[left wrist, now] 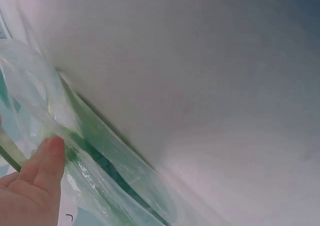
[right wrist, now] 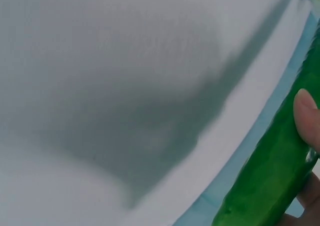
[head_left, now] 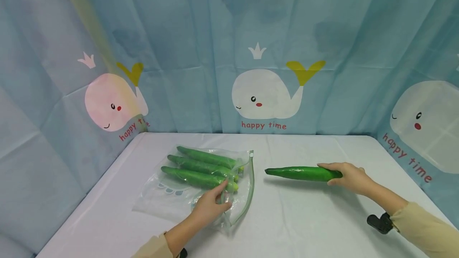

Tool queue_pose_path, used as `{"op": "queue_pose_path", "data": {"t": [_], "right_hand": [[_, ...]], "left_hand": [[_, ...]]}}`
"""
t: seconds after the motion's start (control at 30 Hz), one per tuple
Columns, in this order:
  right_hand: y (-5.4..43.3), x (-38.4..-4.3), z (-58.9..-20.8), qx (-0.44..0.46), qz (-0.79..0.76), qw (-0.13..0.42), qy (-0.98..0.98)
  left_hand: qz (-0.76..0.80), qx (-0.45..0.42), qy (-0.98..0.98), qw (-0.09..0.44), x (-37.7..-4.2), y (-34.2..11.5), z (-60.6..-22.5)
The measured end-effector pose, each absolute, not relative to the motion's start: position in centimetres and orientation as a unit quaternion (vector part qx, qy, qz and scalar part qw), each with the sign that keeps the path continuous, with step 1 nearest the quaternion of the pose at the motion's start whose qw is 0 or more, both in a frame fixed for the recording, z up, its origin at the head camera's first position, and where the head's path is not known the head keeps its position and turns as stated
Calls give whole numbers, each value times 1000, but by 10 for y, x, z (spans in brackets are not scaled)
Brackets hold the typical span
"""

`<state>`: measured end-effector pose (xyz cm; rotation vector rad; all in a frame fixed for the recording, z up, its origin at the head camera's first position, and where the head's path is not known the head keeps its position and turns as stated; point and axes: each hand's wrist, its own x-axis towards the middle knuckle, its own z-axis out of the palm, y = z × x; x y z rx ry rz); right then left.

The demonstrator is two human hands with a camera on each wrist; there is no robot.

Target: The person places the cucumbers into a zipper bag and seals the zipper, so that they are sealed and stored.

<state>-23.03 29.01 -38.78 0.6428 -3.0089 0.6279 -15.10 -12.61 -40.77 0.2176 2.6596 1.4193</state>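
My right hand (head_left: pixel 353 176) grips a green cucumber (head_left: pixel 299 173) by its thick end, and the cucumber hangs level just over the table, its narrow tip toward the bag. In the right wrist view the thumb lies along the cucumber (right wrist: pixel 270 171). At the left, a clear zip bag (head_left: pixel 154 200) lies flat with its green-edged mouth facing right. Inside it rest three cucumbers (head_left: pixel 195 177), side by side. My left hand (head_left: pixel 209 206) pinches the plastic near the bag's mouth; the left wrist view shows its fingers against the film (left wrist: pixel 100 161).
A white cloth covers the table (head_left: pixel 287 226). Behind and at both sides hangs a blue curtain (head_left: pixel 193 51) printed with whales. A black wrist device (head_left: pixel 381 223) sits below the right forearm.
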Motion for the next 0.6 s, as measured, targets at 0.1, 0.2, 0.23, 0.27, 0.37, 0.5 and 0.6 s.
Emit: {"op": "queue_pose_path", "data": {"t": [0.1, 0.2, 0.23, 0.27, 0.37, 0.5, 0.6], "right_hand": [[287, -225, -387, 207, 203, -3, -957], [283, -219, -386, 207, 203, -4, -957], [281, -218, -386, 205, 202, -4, -958], [280, -216, -386, 204, 200, -2, -958], [274, -211, -386, 200, 199, 1, -959], [267, -204, -385, 200, 200, -1, -959], [262, -200, -384, 208, 194, -3, -959]], "left_hand": [[465, 70, 880, 56, -151, -126, -408], [465, 70, 881, 53, -151, -127, -409], [465, 72, 881, 51, -151, -127, -409], [467, 73, 880, 51, -151, -127, -409], [478, 80, 874, 46, -152, -128, -411], [501, 87, 860, 47, -152, -128, -414], [519, 86, 849, 51, -153, -127, -415]]}}
